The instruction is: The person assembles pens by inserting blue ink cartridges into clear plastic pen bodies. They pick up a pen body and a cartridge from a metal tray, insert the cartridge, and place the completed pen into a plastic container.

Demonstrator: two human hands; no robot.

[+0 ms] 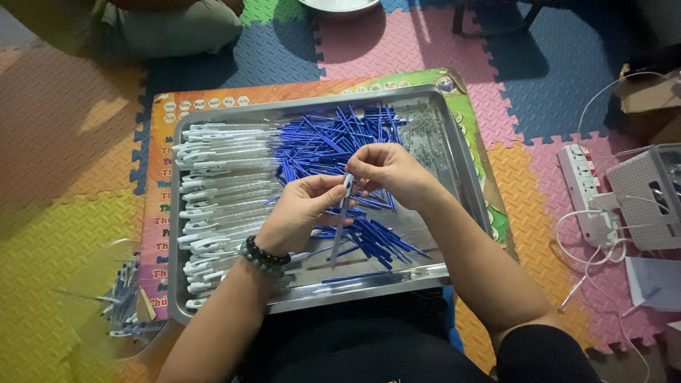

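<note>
Head view, person seated over a steel tray resting on a printed board on the foam-mat floor.

Risks first: the clear pen barrel is thin and held only at its top end, low end hanging free toward 6 o'clock. A slip of the fingertips prob. drops it into the blue refill pile, where it tangles w/ loose pieces. Elbows sit close to the tray's near rim; a nudge could tip or shift it. Cable clutter at 3 o'clock is well apart, low concern.

Grip: left hand, beaded bracelet at wrist, fingers closed round the barrel's upper part, just below the white end. Right hand pinches together at the barrel's top end, thumb and forefinger tight on it; cannot tell whether a small part sits between the tips. Hands touch or nearly so at tray centre.

Around: white pen caps w/ clear barrels stacked in rows at 9 o'clock of the hands, inside the tray. Clear plastic bowl w/ a few finished pieces at 8 o'clock, on the floor. White power strip at 3 o'clock.
</note>
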